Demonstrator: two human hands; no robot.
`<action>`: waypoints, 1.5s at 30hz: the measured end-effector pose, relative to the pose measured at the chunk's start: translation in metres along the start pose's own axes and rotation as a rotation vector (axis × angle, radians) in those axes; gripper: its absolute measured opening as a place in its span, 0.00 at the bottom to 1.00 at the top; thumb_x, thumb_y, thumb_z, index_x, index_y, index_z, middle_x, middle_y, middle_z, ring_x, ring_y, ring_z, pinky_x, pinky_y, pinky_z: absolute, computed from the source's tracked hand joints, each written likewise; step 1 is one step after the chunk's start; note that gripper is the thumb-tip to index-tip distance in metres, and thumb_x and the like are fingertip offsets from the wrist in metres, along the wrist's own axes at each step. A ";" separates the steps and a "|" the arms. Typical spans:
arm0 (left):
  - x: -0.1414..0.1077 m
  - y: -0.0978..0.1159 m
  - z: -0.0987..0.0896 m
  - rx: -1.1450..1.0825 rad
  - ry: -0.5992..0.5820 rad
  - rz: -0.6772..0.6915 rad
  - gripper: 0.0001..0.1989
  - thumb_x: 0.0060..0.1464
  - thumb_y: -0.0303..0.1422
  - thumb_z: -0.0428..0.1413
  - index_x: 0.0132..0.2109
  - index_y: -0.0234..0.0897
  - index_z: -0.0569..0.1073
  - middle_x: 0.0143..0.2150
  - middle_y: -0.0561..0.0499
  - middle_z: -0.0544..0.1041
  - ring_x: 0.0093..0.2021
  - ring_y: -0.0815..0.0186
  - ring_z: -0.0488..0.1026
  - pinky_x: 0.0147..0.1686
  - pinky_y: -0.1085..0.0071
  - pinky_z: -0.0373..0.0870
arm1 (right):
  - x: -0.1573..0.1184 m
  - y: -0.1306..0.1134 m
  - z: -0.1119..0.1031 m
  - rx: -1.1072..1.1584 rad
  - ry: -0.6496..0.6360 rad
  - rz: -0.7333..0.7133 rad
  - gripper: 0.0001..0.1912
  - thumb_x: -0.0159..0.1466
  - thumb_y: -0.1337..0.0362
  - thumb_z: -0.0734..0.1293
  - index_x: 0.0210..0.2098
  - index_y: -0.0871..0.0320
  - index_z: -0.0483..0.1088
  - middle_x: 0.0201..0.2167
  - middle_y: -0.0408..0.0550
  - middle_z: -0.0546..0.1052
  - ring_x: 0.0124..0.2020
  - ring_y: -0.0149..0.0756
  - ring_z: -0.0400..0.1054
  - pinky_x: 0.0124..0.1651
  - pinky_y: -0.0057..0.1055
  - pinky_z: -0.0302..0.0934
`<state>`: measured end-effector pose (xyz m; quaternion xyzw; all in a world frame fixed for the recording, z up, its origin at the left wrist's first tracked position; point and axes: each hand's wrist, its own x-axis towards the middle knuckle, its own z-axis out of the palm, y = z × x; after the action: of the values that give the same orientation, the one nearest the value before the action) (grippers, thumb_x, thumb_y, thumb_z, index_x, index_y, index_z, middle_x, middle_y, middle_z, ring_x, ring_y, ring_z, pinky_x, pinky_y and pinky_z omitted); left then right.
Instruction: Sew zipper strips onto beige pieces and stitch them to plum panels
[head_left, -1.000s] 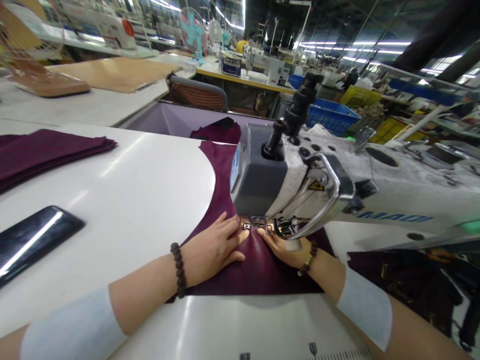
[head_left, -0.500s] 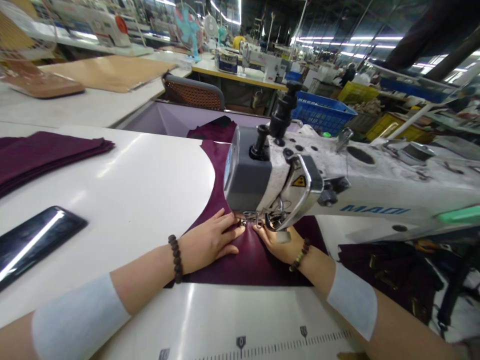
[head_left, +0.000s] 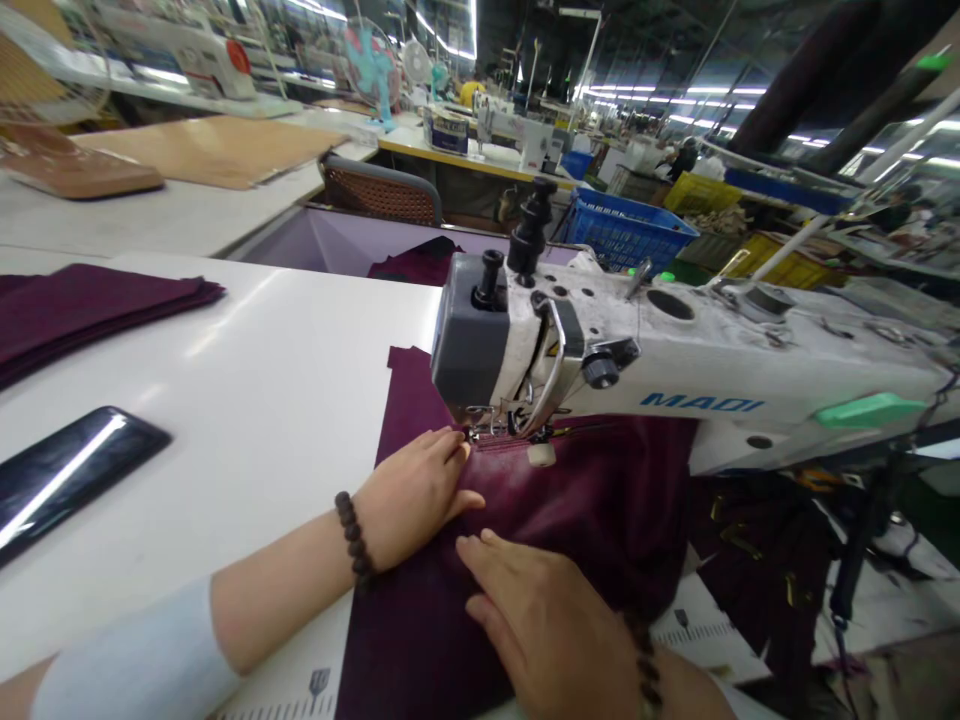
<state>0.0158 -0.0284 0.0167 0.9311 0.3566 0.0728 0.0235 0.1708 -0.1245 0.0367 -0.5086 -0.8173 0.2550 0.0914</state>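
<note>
A maroon fabric piece (head_left: 412, 640) lies on the white sewing table, partly under the head of the sewing machine (head_left: 525, 320). My left hand (head_left: 412, 490) rests flat on the fabric, its fingertips close to the presser foot (head_left: 474, 430) and its thumb stretched to the right. Nearer to me, my right hand (head_left: 547, 610) lies over the fabric with its fingers extended. Neither hand grips anything that I can see. Folds run through the fabric to the right of the needle area. The machine head hides part of the cloth.
A stack of maroon pieces (head_left: 112, 300) and a black phone (head_left: 82, 480) lie on the left. Several dark pieces with yellowish metal bits (head_left: 750, 540) are at the right. Beyond stand a blue crate (head_left: 630, 230) and a chair (head_left: 382, 190). Ruler marks (head_left: 285, 705) line the front edge.
The fabric has been turned and now reaches farther toward me. My right hand has moved away from the needle area, toward me. My left hand stays near the presser foot. The view has shifted slightly.
</note>
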 end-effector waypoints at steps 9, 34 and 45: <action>-0.004 0.006 0.026 -0.030 0.022 -0.074 0.41 0.43 0.52 0.58 0.53 0.18 0.63 0.55 0.26 0.63 0.58 0.45 0.58 0.55 0.52 0.59 | 0.051 0.055 -0.006 -0.337 0.268 0.085 0.19 0.64 0.65 0.57 0.54 0.59 0.62 0.50 0.53 0.69 0.55 0.44 0.57 0.60 0.52 0.40; -0.002 0.000 0.028 -0.072 0.014 -0.051 0.45 0.39 0.53 0.59 0.54 0.20 0.61 0.54 0.28 0.65 0.58 0.47 0.58 0.56 0.54 0.57 | 0.053 0.045 0.010 -0.458 0.299 0.193 0.21 0.63 0.63 0.60 0.55 0.56 0.61 0.53 0.54 0.65 0.54 0.49 0.57 0.54 0.49 0.52; -0.001 -0.006 0.022 -0.139 0.006 -0.037 0.42 0.42 0.49 0.60 0.56 0.23 0.60 0.57 0.31 0.62 0.59 0.48 0.57 0.57 0.53 0.56 | 0.057 0.041 0.012 -0.472 0.289 0.221 0.22 0.64 0.60 0.59 0.57 0.56 0.60 0.52 0.56 0.66 0.55 0.51 0.55 0.56 0.54 0.45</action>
<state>0.0141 -0.0244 -0.0062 0.9203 0.3680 0.0995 0.0885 0.1713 -0.0643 -0.0006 -0.6326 -0.7722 -0.0087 0.0578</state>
